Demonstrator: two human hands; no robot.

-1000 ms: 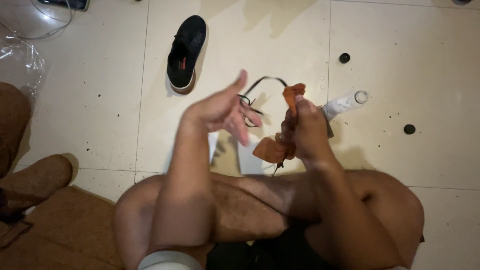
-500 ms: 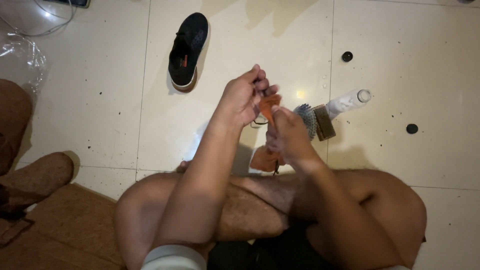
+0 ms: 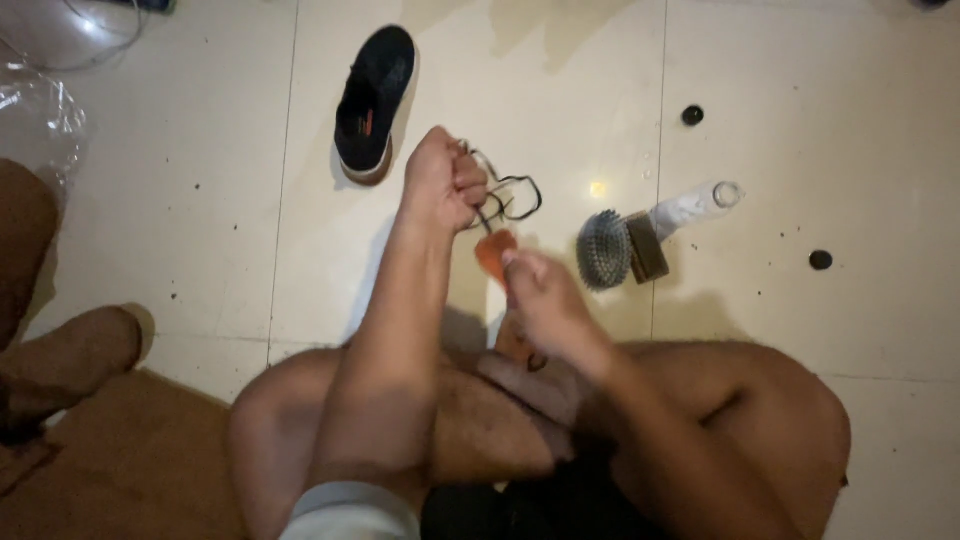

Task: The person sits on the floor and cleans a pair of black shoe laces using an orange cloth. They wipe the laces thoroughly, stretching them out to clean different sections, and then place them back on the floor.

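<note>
one head-worn camera looks steeply down, close over the left hand (image 3: 442, 182) and right hand (image 3: 545, 305), tiled floor (image 3: 800, 180) beyond them.

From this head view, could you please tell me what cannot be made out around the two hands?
- Orange piece: mostly covered by the right hand, so its kind is unclear.
- Black cord: its near end disappears inside the closed left hand; motion blur hides how it meets the orange piece.
- Brush: too blurred to show how its bristle head joins the block.
- Clear plastic: cut off by the left edge.
</note>
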